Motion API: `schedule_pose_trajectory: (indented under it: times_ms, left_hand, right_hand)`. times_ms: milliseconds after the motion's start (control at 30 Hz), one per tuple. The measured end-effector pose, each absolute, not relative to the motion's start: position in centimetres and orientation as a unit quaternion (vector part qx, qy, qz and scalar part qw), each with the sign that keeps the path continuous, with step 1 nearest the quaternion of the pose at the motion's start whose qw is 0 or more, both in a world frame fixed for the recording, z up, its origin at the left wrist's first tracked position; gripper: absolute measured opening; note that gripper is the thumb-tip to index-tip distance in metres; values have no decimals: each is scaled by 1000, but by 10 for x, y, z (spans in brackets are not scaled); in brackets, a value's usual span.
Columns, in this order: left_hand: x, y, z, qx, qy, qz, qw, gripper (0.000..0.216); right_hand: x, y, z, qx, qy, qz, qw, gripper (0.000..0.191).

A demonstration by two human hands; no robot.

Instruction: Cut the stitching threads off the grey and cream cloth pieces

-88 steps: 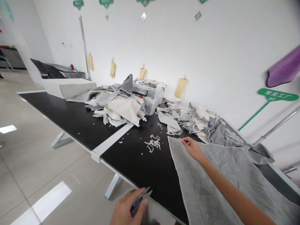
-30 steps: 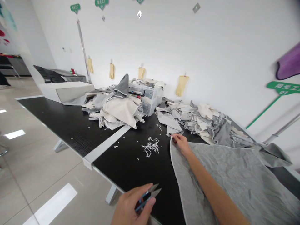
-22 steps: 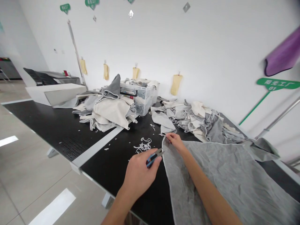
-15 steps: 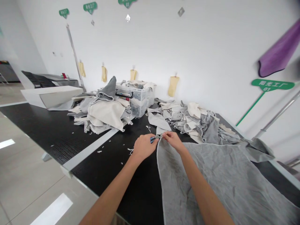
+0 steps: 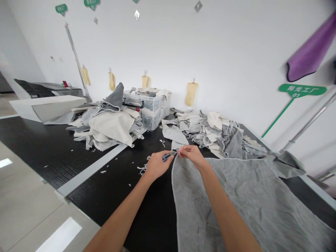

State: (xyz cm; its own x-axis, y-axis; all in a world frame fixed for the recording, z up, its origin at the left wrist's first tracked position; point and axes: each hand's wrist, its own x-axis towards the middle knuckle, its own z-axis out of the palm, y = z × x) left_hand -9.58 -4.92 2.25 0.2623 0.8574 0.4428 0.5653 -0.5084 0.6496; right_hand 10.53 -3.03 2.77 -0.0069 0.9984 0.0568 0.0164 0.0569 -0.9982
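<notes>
My left hand [image 5: 159, 165] is closed around small blue-handled thread snips [image 5: 166, 156], whose metal tips point right toward my other hand. With fingertips pinched, my right hand [image 5: 191, 155] holds the upper left corner of a large grey cloth [image 5: 236, 196]. The snips' tips are right beside that corner; whether the blades touch a thread is too small to tell. The cloth has a pale stitched edge and spreads over the black table toward the right and front. White thread scraps [image 5: 143, 169] lie just left of my left hand.
Behind my hands is a heap of grey and cream cloth pieces [image 5: 199, 127]. Farther left stand another cloth pile [image 5: 110, 122] and a clear plastic box [image 5: 151, 113] filled with cloths. A white box [image 5: 52, 105] is at the far left. Yellow gloves [image 5: 191, 93] hang on the wall.
The view has shifted slightly, so the background sits a little left and higher. Both hands stay at the cloth's corner, with the snips still in my left hand.
</notes>
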Motion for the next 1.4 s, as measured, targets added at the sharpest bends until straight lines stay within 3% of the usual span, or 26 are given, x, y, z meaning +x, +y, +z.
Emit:
schedule_pose_trajectory:
  times_ms: [267, 533, 767, 1000, 1233, 1400]
  left_hand:
    - [-93, -49, 17, 760, 441, 428, 212, 26]
    - [-90, -51, 13, 745, 406, 462, 259, 25]
    - [-83, -57, 13, 752, 387, 456, 279, 22]
    - [-95, -47, 12, 705, 464, 475, 251, 23]
    - [-114, -25, 7, 629, 525, 516, 249, 31]
    - [-114, -21, 5, 609, 530, 532, 256, 27]
  right_hand:
    - [107, -34, 29, -449, -363, 603, 551, 28]
    - [116, -48, 33, -458, -372, 616, 522, 23]
    - [115, -62, 28, -427, -349, 615, 563, 27]
    - [111, -61, 9, -562, -361, 467, 579, 27]
    - [77, -36, -11, -644, -524, 309, 465, 27]
    - [60, -21, -19, -697, -638, 120, 306, 30]
